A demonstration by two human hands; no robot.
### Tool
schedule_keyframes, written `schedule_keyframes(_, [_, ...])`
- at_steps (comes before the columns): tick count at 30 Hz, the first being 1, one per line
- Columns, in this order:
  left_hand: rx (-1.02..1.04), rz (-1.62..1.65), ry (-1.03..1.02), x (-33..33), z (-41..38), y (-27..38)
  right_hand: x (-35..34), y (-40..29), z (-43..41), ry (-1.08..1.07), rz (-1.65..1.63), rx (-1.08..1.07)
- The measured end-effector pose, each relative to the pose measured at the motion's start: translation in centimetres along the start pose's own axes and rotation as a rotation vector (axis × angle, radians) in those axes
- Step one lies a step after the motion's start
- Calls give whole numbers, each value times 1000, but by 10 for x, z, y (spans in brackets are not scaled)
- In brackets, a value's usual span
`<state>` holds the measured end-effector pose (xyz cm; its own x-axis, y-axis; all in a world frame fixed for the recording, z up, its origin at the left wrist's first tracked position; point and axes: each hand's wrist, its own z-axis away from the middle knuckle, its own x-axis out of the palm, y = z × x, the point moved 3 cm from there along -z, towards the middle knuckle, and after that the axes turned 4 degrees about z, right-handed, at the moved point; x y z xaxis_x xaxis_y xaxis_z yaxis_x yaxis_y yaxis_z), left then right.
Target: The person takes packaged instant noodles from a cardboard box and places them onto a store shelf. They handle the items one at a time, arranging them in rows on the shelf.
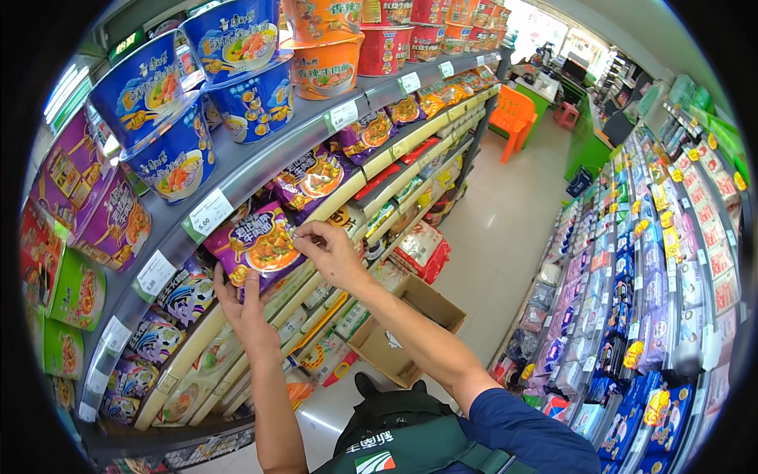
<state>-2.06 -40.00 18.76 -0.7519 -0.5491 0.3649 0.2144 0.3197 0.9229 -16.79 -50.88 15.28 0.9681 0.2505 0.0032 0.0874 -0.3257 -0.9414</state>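
Observation:
A purple bag of instant noodles point(260, 243), printed with a bowl of beef noodles, is at the front of the shelf just under the price tags. My left hand point(246, 308) grips its lower edge, thumb on the front and fingers behind. At the bag's right edge my right hand point(325, 249) has its thumb and index fingertips pinched together; whether they hold the bag's edge cannot be made out. More purple noodle bags point(311, 175) lie beyond it on the same shelf. To its left are noodle bags with a football print point(183, 290).
Blue noodle tubs point(172, 166) and orange tubs point(325, 65) stand stacked on the shelf above. An open cardboard box point(438, 302) is on the aisle floor by my feet. Packed shelves point(633, 284) line the right side. An orange plastic chair point(512, 118) stands at the aisle's far end.

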Motion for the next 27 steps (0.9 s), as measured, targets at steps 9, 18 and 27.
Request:
schedule_keyframes(9, [-110,54,-39,8,42,-7,-36,18,20,-117,-20,-17])
schedule_keyframes(18, [-405,154,10,-20,123,-63,-93,21,125,-220,-61,93])
schedule_keyframes(27, [-506,213,-45,-32,214,-134,-165,73,257,-201,-492,565])
